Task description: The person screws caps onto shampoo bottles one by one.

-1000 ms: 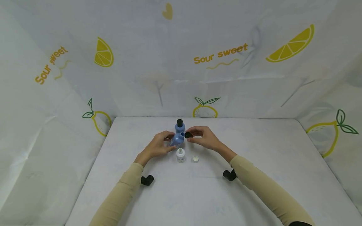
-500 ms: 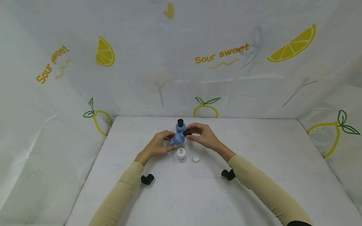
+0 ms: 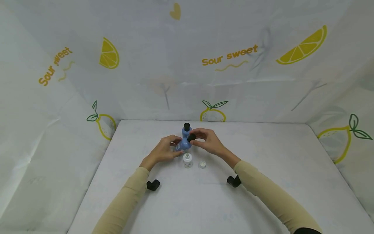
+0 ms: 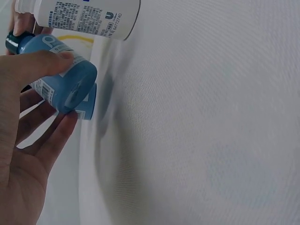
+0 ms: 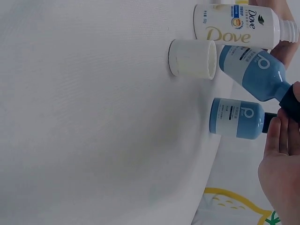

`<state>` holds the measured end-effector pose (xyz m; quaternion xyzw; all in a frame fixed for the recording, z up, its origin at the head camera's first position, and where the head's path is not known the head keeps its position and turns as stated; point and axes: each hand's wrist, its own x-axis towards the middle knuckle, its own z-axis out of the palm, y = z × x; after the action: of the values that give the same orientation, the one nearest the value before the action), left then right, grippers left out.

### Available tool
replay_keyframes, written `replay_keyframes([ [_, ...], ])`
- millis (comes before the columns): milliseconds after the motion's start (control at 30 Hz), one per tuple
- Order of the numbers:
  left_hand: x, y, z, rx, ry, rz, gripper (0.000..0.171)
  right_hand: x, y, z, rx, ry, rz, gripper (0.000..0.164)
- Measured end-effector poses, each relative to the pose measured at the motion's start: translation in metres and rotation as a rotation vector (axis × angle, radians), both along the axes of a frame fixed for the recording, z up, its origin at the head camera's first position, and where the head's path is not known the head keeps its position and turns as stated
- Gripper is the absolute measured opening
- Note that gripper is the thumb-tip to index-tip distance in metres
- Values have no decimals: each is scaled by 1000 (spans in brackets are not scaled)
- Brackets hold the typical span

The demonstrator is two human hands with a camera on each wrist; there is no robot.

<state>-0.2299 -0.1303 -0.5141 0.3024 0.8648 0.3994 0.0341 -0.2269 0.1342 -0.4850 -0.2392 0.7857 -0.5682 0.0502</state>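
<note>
In the head view, my left hand (image 3: 163,150) grips a blue bottle (image 3: 182,145), tilted with its neck toward the right. My right hand (image 3: 211,142) pinches a black cap (image 3: 191,137) at that bottle's mouth. The right wrist view shows the cap (image 5: 290,104) over the neck; how far it is screwed on I cannot tell. Just behind stands a second blue bottle (image 3: 186,132), upright, with its own black cap. An uncapped white Dove bottle (image 5: 236,26) stands in front of the held bottle, and a white cap (image 3: 202,164) lies to its right.
The white table (image 3: 201,208) ends at a back edge against a hanging sheet (image 3: 187,65) printed with lemons. A black angular piece juts from each forearm, one at the left sleeve (image 3: 153,185) and one at the right sleeve (image 3: 233,181).
A second ago the bottle's open mouth showed beside the cap. The right hand has since brought the cap left onto the neck, and its angle has shifted. The left hand stays nearly still.
</note>
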Motion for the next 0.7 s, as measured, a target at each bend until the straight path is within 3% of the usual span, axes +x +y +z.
replay_keyframes([
  [400,-1,1,-1,-14,-38,-5,53,-2,0,-5,-10,-3,23,41],
  [700,0,-1,-2,-8,-23,-1,54,-1,-4,-5,-7,-16,-13,39],
])
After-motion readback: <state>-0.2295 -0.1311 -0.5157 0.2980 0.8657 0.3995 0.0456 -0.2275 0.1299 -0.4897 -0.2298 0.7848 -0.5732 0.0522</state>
